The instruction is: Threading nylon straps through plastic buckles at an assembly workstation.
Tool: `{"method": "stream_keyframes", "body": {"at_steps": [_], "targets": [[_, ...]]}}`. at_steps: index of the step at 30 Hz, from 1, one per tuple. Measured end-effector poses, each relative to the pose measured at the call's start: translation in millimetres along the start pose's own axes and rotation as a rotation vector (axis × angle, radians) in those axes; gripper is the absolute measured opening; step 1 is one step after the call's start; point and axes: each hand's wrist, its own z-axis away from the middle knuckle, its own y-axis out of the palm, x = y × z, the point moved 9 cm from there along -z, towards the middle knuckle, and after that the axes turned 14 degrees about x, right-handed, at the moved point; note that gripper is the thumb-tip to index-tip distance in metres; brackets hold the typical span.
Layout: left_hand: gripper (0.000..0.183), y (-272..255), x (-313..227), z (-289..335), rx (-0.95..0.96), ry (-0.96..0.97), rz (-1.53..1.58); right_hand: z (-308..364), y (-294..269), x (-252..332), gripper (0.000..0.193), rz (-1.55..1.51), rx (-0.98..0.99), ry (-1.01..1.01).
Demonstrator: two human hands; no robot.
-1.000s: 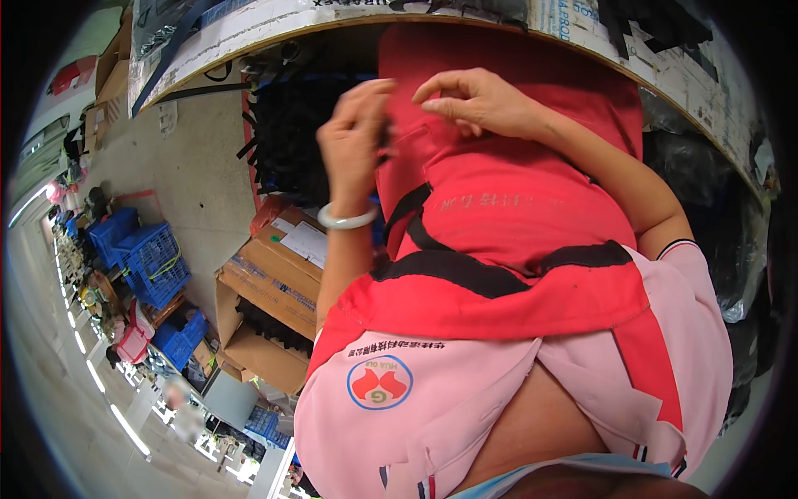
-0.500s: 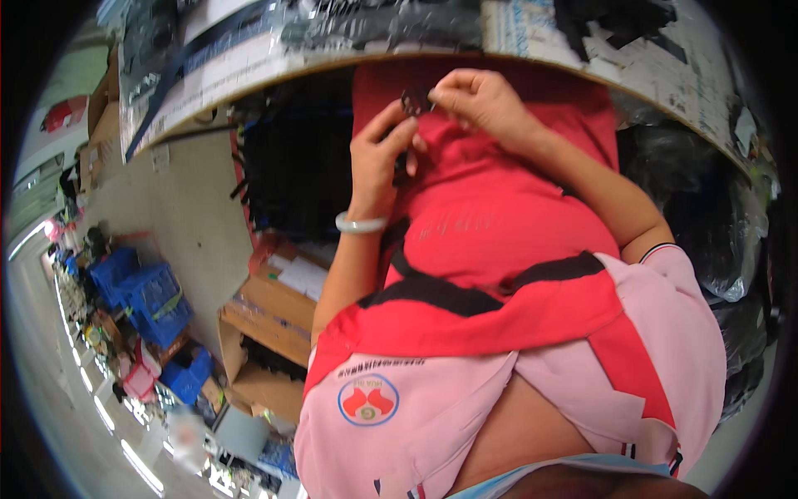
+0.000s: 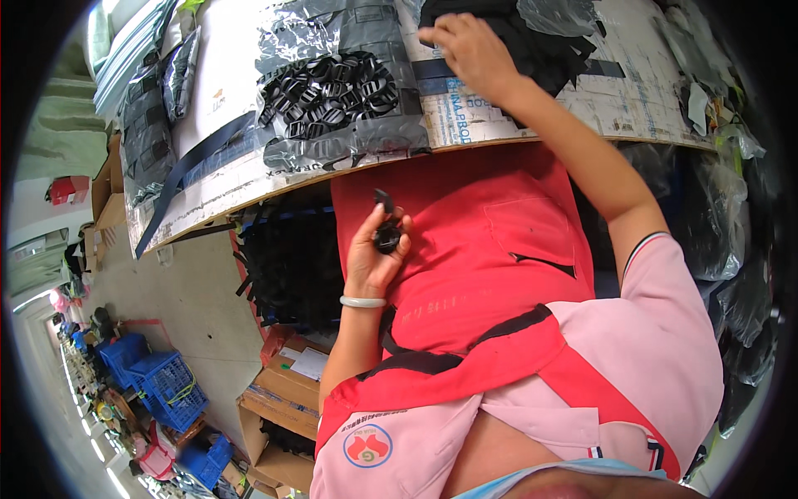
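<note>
My left hand (image 3: 372,258) is closed around a small black plastic buckle (image 3: 387,238) in front of the red apron. A short black end sticks up from between the fingers; whether it is webbing or part of the buckle I cannot tell. Over the table my right hand (image 3: 475,56) reaches out, its fingers slightly bent and apart, with nothing visible in them. Black fabric pieces (image 3: 544,54) lie close beside and under it. Left of that hand, several loose black buckles (image 3: 328,98) are heaped on a clear plastic bag (image 3: 291,151).
A dark strap (image 3: 195,158) hangs over the table's front edge (image 3: 490,140). More bagged parts (image 3: 151,133) lie at the far left. Below stand an open cardboard box (image 3: 287,403) and blue crates (image 3: 166,387). Plastic-wrapped bundles (image 3: 719,224) are at the right.
My right hand has left the buckle and moved out over the table. My left hand keeps the buckle, now lower in the picture. The view has tilted to show more of the tabletop.
</note>
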Motion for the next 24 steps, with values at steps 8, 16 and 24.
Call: {"method": "stream_keyframes", "body": {"at_steps": [8, 16, 24], "targets": [[0.019, 26.8, -5.0, -2.0, -0.033, 0.116, -0.609, -11.8, 1.8, -6.0, 0.016, -0.129, -0.042, -0.134], [0.018, 55.1, -47.6, 14.0, -0.21, 0.28, -1.163, 93.0, 21.2, 142.6, 0.022, -1.469, 0.829, 0.244], [0.011, 71.6, -42.5, 12.5, -0.097, 0.412, -1.342, 121.3, 67.1, 147.8, 0.024, -1.643, 0.865, 0.409]]}}
